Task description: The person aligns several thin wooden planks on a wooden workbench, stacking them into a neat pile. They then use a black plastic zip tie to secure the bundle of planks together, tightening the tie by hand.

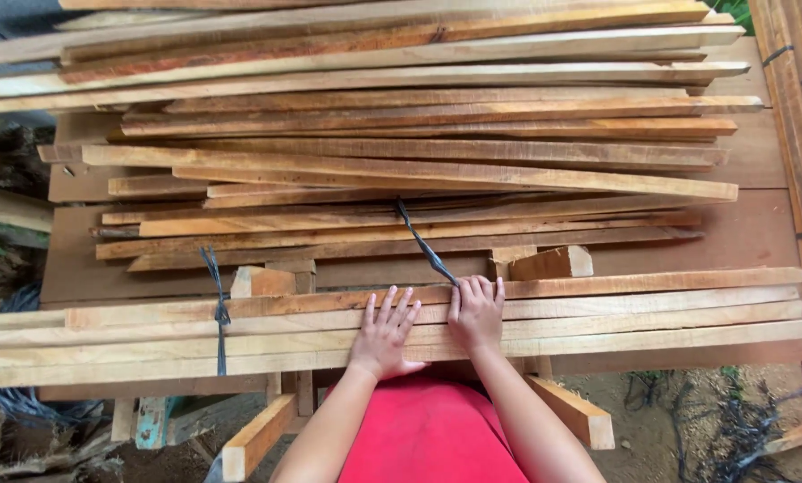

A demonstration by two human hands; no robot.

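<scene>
Left hand (384,333) lay flat, fingers spread, on near bundle of long wooden slats (598,326) at bench's front edge. Right hand (475,313) alongside, fingers together, fingertips gripping dark strap (423,243) running up from bundle. Second dark strap (218,309) tied round slats further left. Loose slat pile (419,152) behind.

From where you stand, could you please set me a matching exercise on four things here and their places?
Things:
1. left hand
2. right hand
3. black strap
4. small block

Places:
A. wrapped round the near planks, far left
B. flat on the near planks, fingers spread
C. on the bench behind the near planks
D. at the loose dark strap's near end

Pairs: 1-B, 2-D, 3-A, 4-C
</scene>
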